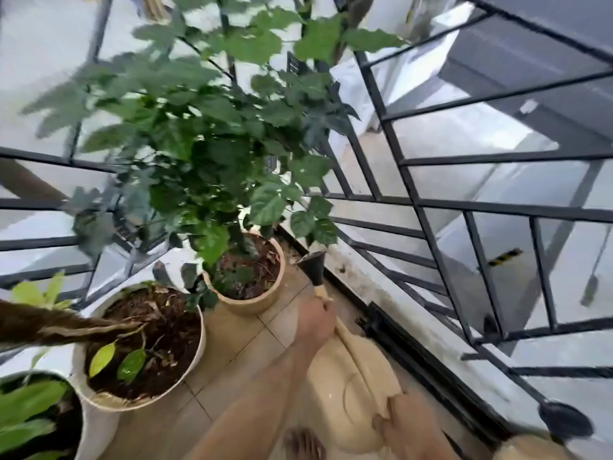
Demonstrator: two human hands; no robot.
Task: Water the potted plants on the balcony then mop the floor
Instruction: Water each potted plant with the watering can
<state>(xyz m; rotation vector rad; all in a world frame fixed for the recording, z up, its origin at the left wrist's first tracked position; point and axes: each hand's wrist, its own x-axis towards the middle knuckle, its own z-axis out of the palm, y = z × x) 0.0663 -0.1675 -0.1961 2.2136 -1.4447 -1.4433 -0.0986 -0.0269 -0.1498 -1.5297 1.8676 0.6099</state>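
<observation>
A beige watering can (358, 386) is held low at near right, the right hand (411, 426) clenched on its handle and the left hand (313, 322) wrapped round the spout to steady the black rose (313, 265) beside the tan pot (252, 287). A white pot (139, 343) stands near left; overhanging leaves (205, 127) and the railing (431, 207) crowd the approach.

Beige tiled floor (232, 343) meets black metal railing (431, 207) — pale daylight, grey concrete below.

light: soft daylight | blur: leaves (185, 104) smeared | edges: railing (464, 207) bowed
</observation>
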